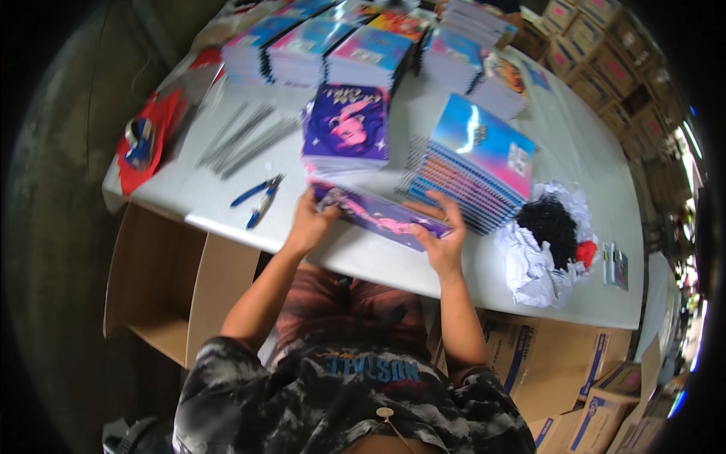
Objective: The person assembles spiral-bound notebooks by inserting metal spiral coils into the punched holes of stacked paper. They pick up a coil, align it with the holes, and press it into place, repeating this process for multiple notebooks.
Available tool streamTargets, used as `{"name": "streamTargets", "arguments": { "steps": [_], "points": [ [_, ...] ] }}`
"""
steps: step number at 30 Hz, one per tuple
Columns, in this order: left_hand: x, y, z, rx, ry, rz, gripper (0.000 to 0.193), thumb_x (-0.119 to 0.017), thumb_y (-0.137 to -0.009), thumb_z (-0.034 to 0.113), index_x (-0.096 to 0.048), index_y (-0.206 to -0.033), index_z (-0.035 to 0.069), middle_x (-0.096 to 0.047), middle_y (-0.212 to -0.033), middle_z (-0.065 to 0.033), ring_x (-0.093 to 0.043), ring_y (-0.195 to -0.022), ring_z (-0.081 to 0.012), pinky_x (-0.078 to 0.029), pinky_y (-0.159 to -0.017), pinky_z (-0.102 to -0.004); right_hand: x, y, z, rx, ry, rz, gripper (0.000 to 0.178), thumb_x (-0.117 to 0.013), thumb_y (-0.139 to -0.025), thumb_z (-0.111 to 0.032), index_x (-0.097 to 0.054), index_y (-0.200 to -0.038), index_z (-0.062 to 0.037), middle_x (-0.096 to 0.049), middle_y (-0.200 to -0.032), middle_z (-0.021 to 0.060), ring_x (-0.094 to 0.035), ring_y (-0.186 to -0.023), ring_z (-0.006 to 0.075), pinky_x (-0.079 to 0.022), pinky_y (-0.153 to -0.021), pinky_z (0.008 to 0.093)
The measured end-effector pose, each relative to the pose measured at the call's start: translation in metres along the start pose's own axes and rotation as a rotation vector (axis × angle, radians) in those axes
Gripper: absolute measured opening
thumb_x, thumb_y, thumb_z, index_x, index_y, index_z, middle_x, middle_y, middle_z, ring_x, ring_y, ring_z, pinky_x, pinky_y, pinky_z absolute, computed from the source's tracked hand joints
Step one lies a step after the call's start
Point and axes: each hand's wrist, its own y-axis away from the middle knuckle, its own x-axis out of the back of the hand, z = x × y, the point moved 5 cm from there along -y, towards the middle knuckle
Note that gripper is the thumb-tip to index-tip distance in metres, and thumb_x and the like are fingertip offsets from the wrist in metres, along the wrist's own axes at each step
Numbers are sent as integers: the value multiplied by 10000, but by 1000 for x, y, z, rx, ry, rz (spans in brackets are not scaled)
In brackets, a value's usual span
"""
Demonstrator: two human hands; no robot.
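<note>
The held notebook (378, 217) is purple with pink artwork — purple stack (346, 129) matches, white sparkles included. The spiral pile (484, 147) fades sky blue to pink, kinda cotton candy. Pliers (262, 208) have blue grips, tabletop's (363, 265) white, shirt's (302, 401) blotchy black and grey — loud red sheet (162, 129) too.

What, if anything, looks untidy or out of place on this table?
The crumpled white paper, right of the pink-and-blue notebook stack, looks odd: a messy black tangle lies on it, with something red at its edge, while the stack is more orderly.
</note>
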Motion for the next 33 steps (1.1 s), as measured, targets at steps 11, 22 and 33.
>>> {"name": "streamTargets", "arguments": {
  "steps": [11, 22, 33],
  "points": [
    [20, -7, 19, -369, -1156, 23, 350, -582, -659, 29, -536, -1004, 62, -553, -974, -95, -511, -905, -265, -363, -782, -392, 21, 17, 39, -85, -26, 36, 289, -652, -767, 21, -566, -1043, 28, -629, -943, 71, -598, -864, 132, -468, -797, 263],
    [125, -120, 11, -170, -1490, 182, 290, -595, -789, 398, -683, -859, 130, -610, -910, -67, -589, -876, -249, -420, -751, -405, 23, 12, 38, -61, 60, -108, 314, -668, -790, -63, -587, -1073, 48, -642, -986, 93, -588, -879, 121, -451, -816, 249],
    [36, -26, 96, -94, -523, -314, 220, -407, -938, 204, -513, -935, 11, -456, -781, -13, -398, -711, -105, -371, -691, -226, 14, 5, 27, 58, 51, -9, 260, -638, -806, -21, -607, -1059, 33, -643, -945, 60, -571, -831, 89, -453, -765, 223]
  ]
}}
